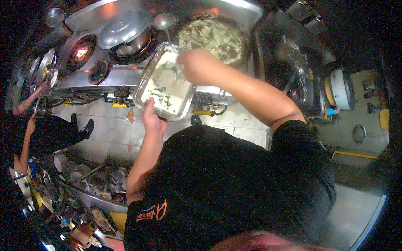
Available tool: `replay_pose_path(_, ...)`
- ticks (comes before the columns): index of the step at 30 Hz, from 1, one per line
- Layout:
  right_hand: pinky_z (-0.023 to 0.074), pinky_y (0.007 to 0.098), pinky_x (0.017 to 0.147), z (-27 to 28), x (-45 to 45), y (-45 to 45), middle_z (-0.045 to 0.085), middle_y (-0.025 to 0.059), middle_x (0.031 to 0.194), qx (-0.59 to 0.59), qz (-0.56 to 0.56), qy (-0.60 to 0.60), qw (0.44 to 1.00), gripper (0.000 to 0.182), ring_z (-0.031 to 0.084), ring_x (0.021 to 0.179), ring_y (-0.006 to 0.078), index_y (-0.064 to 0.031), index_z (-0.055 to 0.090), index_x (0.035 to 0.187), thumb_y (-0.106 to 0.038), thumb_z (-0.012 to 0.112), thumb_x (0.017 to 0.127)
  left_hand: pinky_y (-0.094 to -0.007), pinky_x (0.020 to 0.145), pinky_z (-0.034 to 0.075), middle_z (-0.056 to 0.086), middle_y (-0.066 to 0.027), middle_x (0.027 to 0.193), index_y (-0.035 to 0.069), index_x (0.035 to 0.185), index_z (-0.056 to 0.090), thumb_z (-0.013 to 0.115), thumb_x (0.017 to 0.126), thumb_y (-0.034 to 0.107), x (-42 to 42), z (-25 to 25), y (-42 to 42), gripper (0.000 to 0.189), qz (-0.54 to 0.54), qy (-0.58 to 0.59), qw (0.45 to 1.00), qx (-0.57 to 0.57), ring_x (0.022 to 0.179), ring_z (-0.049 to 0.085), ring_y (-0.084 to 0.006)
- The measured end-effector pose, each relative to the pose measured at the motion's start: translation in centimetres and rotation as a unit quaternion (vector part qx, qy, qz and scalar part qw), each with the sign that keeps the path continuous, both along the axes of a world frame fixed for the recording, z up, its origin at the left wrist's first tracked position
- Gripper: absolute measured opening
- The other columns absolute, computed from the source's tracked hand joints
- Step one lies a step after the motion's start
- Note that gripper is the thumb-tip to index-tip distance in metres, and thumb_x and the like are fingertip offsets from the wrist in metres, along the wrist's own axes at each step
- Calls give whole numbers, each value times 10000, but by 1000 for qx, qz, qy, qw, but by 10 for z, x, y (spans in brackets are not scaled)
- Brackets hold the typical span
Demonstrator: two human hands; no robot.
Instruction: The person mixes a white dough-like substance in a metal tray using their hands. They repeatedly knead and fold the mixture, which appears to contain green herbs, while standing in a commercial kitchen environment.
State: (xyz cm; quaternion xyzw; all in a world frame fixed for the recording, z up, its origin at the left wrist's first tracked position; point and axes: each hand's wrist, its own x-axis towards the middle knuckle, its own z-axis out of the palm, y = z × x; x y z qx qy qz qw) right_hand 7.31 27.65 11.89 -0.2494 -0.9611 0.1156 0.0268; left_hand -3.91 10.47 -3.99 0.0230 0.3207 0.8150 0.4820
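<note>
A clear rectangular container [190, 108] with white creamy liquid [161, 83] and dark green leaf pieces tilts in front of the stove. My left hand [154, 119] grips its near end, thumb over the rim. Blurred and with curled fingers, my right hand [198, 67] is over the container's far right side; whether it holds a utensil is hidden. Just beyond that hand, a wide round pan [243, 26] on the stove holds a pale greenish, lumpy mixture [210, 40]. A metal ladle [165, 22] lies left of the pan.
A pot with a domed metal lid [124, 28] sits left on the stove, beside a lit burner [82, 51]. Yellow-handled gas valves [202, 112] line the stove front. Another person [47, 131] stands at far left. A white tub [340, 89] stands at right.
</note>
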Motion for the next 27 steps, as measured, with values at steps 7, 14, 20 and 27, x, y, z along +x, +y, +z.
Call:
replay_pose_path(7, 520, 485, 785, 6, 7, 12, 681, 204, 909, 56, 17, 68, 996, 263, 655, 879, 403, -39, 693, 983, -80, 562, 759, -447, 1049, 423, 500, -145, 1367, -1, 1410, 380, 513, 969, 205, -3, -5, 7, 504, -41, -32, 998, 28, 1252, 513, -300)
replay_pose_path(14, 530, 444, 782, 60, 24, 61, 690, 204, 866, 38, -19, 14, 999, 249, 673, 823, 367, -27, 694, 949, -124, 610, 735, -468, 1078, 393, 486, -157, 1381, -22, 1414, 364, 532, 953, 199, -8, -19, 11, 538, -42, -44, 998, 11, 1275, 489, -314)
replay_pose_path(20, 514, 431, 776, 101, 59, 129, 679, 226, 862, 54, -14, -16, 998, 237, 674, 820, 328, 2, 680, 925, -178, 628, 779, -464, 1081, 389, 484, -165, 1389, -38, 1413, 364, 528, 949, 194, -10, -26, 8, 544, -19, -23, 999, 26, 1281, 487, -316)
replay_pose_path(27, 520, 479, 836, -75, 82, 263, 693, 223, 987, 66, -17, -193, 979, 312, 675, 937, 376, -35, 688, 1027, -102, 585, 740, -457, 1056, 418, 522, -177, 1354, -62, 1390, 391, 496, 962, 185, -8, -18, -6, 504, 24, -2, 999, -27, 1243, 530, -311)
